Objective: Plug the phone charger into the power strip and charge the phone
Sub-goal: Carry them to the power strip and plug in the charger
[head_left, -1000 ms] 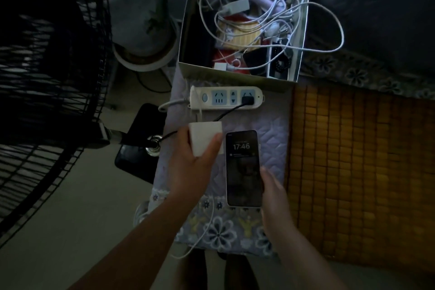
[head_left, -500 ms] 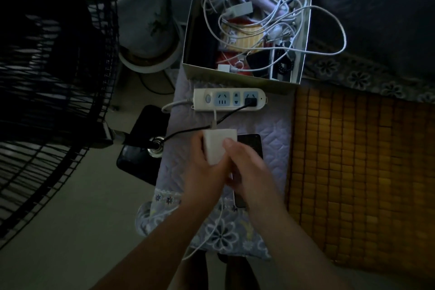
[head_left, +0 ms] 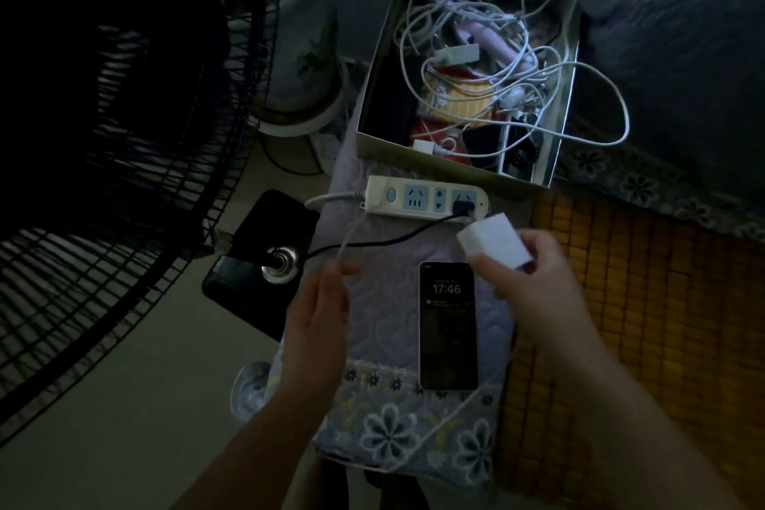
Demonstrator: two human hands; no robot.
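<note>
A white charger block (head_left: 492, 240) is gripped in my right hand (head_left: 534, 286), just below the right end of the white power strip (head_left: 385, 195). A black plug (head_left: 461, 206) fills the strip's right socket; the blue left socket is free. The phone (head_left: 448, 323) lies face up on the quilted cloth (head_left: 385, 323) between my hands, its screen lit and showing 17:46. My left hand (head_left: 318, 319) pinches a thin white charger cable (head_left: 350, 236) at its fingertips. The cable's far end is hard to follow in the dim light.
An open box (head_left: 372, 95) full of tangled white cables stands behind the strip. A dark fan grille (head_left: 124, 178) and its black base (head_left: 265, 261) fill the left. A bamboo mat (head_left: 641, 323) lies right, a dark blanket (head_left: 683, 33) behind it.
The charger block passed from my left hand to my right and moved right. The phone is uncovered and lies on the cloth. My left hand now holds only the cable.
</note>
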